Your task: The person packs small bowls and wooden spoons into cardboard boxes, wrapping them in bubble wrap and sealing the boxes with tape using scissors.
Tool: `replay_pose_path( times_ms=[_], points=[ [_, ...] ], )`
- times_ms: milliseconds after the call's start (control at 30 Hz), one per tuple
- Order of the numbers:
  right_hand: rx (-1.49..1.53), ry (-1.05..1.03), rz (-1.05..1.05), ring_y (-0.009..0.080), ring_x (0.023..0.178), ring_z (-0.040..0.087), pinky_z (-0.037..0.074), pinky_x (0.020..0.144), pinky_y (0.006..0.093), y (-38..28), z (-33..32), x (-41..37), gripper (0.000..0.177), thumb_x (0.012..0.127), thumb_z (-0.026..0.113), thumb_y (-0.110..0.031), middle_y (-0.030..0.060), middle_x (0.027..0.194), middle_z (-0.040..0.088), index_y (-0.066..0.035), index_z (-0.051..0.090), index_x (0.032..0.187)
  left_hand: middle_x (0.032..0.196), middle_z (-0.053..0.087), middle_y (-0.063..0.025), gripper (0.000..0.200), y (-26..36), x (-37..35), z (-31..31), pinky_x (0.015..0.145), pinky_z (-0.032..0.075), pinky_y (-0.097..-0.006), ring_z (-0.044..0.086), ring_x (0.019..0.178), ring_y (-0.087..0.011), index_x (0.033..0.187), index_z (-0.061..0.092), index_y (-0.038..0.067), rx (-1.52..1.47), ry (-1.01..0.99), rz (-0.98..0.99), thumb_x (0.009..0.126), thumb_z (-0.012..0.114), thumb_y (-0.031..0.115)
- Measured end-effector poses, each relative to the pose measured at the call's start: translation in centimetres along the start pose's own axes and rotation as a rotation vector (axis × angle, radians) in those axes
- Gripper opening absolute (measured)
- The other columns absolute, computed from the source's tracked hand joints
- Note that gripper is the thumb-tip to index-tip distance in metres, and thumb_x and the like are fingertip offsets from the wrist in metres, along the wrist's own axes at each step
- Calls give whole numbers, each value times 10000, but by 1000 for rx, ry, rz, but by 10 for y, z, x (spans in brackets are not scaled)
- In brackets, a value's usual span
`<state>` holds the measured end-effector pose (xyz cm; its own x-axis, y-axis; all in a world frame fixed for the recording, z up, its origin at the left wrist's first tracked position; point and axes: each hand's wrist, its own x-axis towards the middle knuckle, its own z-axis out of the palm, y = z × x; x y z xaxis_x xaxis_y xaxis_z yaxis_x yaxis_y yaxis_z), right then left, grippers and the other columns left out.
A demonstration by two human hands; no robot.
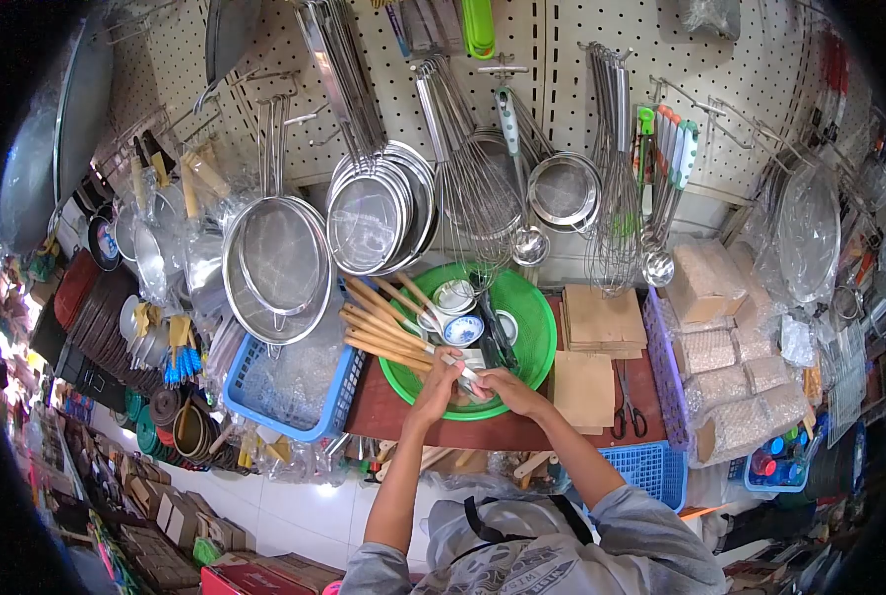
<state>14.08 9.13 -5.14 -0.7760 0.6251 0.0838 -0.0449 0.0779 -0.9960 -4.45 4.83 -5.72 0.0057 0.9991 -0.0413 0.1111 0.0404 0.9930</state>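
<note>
Over the front of a green plastic basket [545, 362], both hands meet on a narrow white object [470, 376] whose kind I cannot make out. My left hand [441, 382] has its fingers closed around the left end. From the other side, my right hand [504, 390] closes on the same object, its fingers partly hidden. Several wooden-handled utensils [381, 342] lean over the basket's left rim, close to my left hand. Behind the hands, small patterned bowls [464, 329] sit in the basket beside black packaged items [498, 332].
Brown cardboard pieces [582, 389] and scissors [629, 405] lie right of the basket. A blue basket [294, 397] stands left, a purple one [666, 382] right with bubble-wrapped boxes [751, 387]. Strainers [279, 258], whisks [473, 178] and ladles [658, 268] hang low on the pegboard [552, 89].
</note>
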Motion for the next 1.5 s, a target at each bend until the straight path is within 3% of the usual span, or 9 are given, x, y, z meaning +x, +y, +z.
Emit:
replay_pose_path(
  times_ms=[500,600,700,800,1000,1133,1300,1433,1500],
  points=[
    [84,-37,-44,100,725,448,368,683,254,-13,1,-6,249,883,446,-223,-1,776,506,-22,591,896,871,538,-46,355,3,1,1,671,429,-265,490,734,-129,1110,483,77,-78,34,-32,999,397,403],
    [164,11,-123,85,789,499,410,725,244,-18,6,-7,172,880,550,-147,2,815,532,-13,599,977,846,528,-25,374,-9,6,1,654,413,-264,481,722,-118,1052,512,73,-193,-9,4,1015,367,415],
    [282,228,-134,88,866,573,459,802,263,-31,19,-11,124,856,605,-39,3,848,587,-27,622,978,816,520,-3,397,-20,10,0,635,394,-256,470,705,-106,1027,525,76,-199,-1,-15,1027,339,427],
    [96,357,-189,91,859,579,464,805,266,-38,24,-13,192,847,654,-41,10,899,614,-40,635,1038,775,594,-34,470,-29,14,-2,583,442,-247,544,643,-107,1068,535,81,-222,4,2,1035,285,477],
    [-788,371,-434,165,798,598,490,737,266,-73,15,-27,291,774,755,-145,26,861,671,-111,712,1059,783,482,-4,423,-10,3,0,610,374,-263,439,683,-101,1001,534,61,-199,-11,16,1032,327,429],
    [-994,435,-366,161,789,595,505,719,293,-96,29,-43,200,745,768,-203,-14,816,674,-146,755,937,772,481,-27,386,-1,-3,-1,577,364,-284,436,669,-111,1002,532,48,-47,-16,207,1023,370,397],
    [-1285,497,-486,131,784,611,534,681,278,-124,58,-51,142,718,767,-190,-59,805,690,-176,769,859,716,470,-21,370,-5,-6,3,528,322,-285,418,612,-112,997,530,46,-64,121,499,971,482,412],
    [-1396,538,-502,116,835,601,508,695,288,-125,75,-61,195,713,740,-198,-87,804,660,-217,764,906,644,456,-7,384,18,-25,0,515,315,-305,399,547,-146,997,528,51,-75,103,499,911,580,421],
    [-1450,568,-499,113,816,617,526,679,279,-132,83,-67,137,704,759,-193,-78,803,681,-200,762,841,628,487,-24,385,21,-30,0,516,343,-326,432,530,-177,1005,532,54,-27,110,485,890,616,411]
  ],
)
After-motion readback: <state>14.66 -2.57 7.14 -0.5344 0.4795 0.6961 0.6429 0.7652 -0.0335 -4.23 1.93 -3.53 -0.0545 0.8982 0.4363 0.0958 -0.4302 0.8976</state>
